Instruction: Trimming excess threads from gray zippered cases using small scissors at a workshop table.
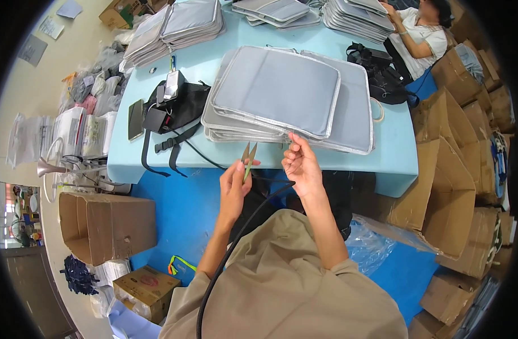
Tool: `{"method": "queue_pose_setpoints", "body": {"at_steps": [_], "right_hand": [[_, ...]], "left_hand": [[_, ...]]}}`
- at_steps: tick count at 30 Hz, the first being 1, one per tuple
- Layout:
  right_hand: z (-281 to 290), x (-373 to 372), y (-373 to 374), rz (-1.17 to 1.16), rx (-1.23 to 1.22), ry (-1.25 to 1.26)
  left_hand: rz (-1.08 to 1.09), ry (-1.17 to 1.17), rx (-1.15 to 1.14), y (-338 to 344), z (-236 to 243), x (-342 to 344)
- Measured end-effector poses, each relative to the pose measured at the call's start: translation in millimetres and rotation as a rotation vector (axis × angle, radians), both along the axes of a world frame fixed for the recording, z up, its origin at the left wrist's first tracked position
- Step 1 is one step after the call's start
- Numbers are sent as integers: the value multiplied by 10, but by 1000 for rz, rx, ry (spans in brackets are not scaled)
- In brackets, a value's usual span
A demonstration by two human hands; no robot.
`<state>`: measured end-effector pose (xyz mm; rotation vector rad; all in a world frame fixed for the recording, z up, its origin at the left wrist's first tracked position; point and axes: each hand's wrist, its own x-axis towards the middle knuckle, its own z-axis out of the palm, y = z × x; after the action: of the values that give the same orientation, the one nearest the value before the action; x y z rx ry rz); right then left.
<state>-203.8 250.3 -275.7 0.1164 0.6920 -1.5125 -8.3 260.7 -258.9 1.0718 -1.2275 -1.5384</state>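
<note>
Small snips [247, 158] with pointed blades and a green handle are in my left hand [233, 181], blades pointing up near the front table edge. My right hand [298, 161] has thumb and finger pinched together at the front seam of the top grey padded sleeve [276, 90]; whatever is between them is too small to make out. That sleeve lies on a loose pile of similar sleeves [355, 110] with pale piping, on the light blue table [400, 152]. A black cable [253, 206] runs down between my forearms.
Stacked sleeves [185, 28] line the table's back. A black bag [180, 113] and phone [136, 118] lie left, a black harness [377, 68] right. Another person [417, 42] works at the right side. Cardboard boxes [440, 181] crowd the right; another box [106, 226] stands at lower left.
</note>
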Motion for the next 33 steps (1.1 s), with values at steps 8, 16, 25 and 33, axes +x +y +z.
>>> {"method": "queue_pose_setpoints", "body": {"at_steps": [8, 16, 25, 33], "right_hand": [[-55, 4, 35, 1, 34, 56], [-35, 4, 97, -15, 54, 197], [-43, 57, 178, -41, 68, 436], [-115, 60, 251, -41, 49, 455]], "left_hand": [[-72, -258, -141, -334, 242, -153], [-36, -538, -402, -406, 381, -281], [-55, -472, -413, -476, 232, -240], [-104, -634, -538, -489, 275, -301]]}}
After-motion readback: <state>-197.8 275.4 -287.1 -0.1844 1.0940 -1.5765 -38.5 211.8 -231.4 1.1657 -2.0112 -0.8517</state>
